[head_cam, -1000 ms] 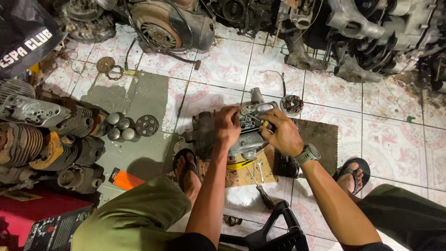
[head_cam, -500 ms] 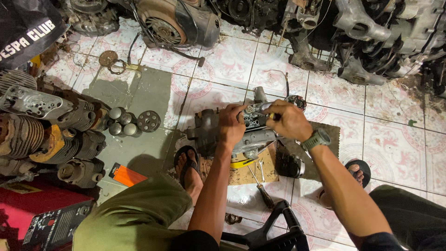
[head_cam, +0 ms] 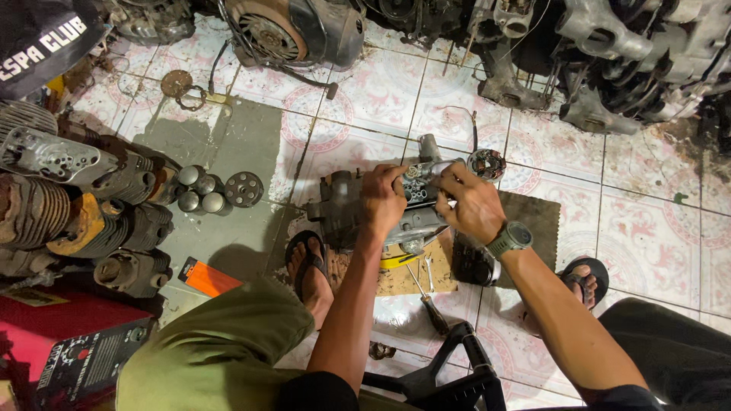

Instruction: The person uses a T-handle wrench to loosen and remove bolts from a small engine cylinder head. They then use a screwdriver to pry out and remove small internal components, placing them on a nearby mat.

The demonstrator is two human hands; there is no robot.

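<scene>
Resting on a piece of cardboard [head_cam: 438,278] on the tiled floor [head_cam: 647,221], a grey engine casing [head_cam: 343,209] was seen between the person's sandalled feet. Its long axis was laid roughly left to right, slightly tilted — the bulkier end toward the left, a short stub pointed up and away. The left hand [head_cam: 383,199] was closed over its top middle; the right hand [head_cam: 474,205] was pinched on a small part at its right end, what exactly could not be told. A screwdriver [head_cam: 430,301] was left just below.
</scene>
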